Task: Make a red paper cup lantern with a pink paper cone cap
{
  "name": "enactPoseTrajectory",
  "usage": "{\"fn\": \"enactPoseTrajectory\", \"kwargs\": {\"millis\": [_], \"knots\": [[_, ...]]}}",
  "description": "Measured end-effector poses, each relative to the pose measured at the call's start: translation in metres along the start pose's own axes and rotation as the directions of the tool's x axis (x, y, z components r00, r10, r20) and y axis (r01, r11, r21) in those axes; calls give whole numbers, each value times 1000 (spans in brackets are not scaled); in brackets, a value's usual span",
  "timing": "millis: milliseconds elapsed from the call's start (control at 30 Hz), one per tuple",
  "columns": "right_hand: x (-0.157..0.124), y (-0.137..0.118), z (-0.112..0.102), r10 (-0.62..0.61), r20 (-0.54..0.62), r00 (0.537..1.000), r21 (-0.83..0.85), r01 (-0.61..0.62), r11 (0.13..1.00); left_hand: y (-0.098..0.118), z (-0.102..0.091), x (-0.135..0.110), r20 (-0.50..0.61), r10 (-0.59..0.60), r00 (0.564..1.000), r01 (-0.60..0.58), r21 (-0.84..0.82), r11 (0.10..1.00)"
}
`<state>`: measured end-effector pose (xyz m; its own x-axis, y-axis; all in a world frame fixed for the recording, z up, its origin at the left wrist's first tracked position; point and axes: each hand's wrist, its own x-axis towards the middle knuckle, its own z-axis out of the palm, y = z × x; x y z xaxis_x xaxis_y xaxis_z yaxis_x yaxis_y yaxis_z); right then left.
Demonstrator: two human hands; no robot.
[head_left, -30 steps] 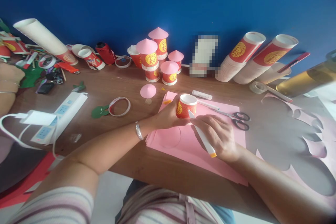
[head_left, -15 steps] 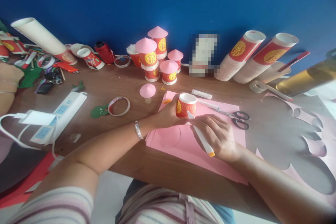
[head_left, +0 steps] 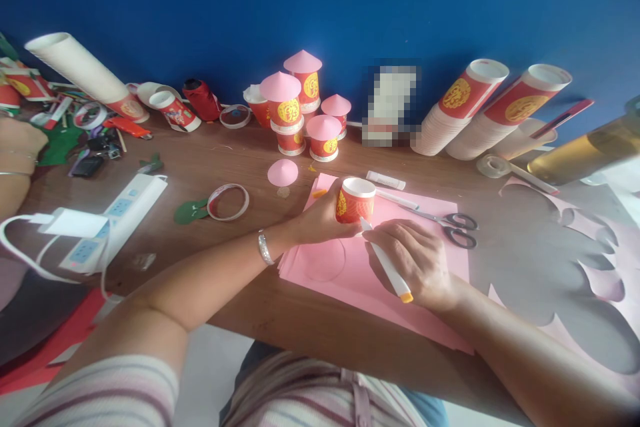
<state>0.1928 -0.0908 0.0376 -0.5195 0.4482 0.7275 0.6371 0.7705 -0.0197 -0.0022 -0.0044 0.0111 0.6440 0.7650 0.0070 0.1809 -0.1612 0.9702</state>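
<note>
Head view: almost nothing has moved over the last second.

- Left hand [head_left: 320, 220]: fingers are still wrapped round the near-left side of the cup [head_left: 355, 200], pinning it on the pink paper [head_left: 360, 293]. The cup hasn't shifted or tipped, and its white end is up.
- Right hand [head_left: 417, 260]: fingers are pinched on the pen [head_left: 387, 265]. The tip sits at the foot of the cup, on the side facing my right fingers, and the orange end points back at me. The tip has only crept a hair along the base, and the wrist has barely turned.
- A drawn circle [head_left: 325, 260] shows on the paper just under my left fingers, near side of the cup.
- Scissors [head_left: 453, 227] lie just beyond my right fingers, untouched.
- A glue stick [head_left: 385, 180] lies past the cup.
- A pink cone [head_left: 283, 172] and a tape ring [head_left: 227, 202] sit on the desk [head_left: 225, 160], off to the left of my left fingers, well apart from them.

My read: the grip is steady and the cup stays put, so the pen work at its base is moving slowly and most of the way round is yet to cover. I can't tell whether the tip is actually marking the paper.
</note>
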Motion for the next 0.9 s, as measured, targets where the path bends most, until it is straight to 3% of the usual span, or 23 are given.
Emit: {"fn": "enactPoseTrajectory", "kwargs": {"millis": [133, 400, 900], "knots": [[-1, 0, 1, -4, -38, 999, 14, 5, 1000, 2, 0, -1, 6, 0, 1000, -1, 17, 1000], [-1, 1, -1, 4, 27, 1000, 21, -4, 1000, 2, 1, 1, 36, 132, 991, -132, 7, 991], [1, -1, -4, -6, 69, 998, 31, 3, 1000, -1, 2, -2, -20, 41, 999, -41, 23, 999]]}}
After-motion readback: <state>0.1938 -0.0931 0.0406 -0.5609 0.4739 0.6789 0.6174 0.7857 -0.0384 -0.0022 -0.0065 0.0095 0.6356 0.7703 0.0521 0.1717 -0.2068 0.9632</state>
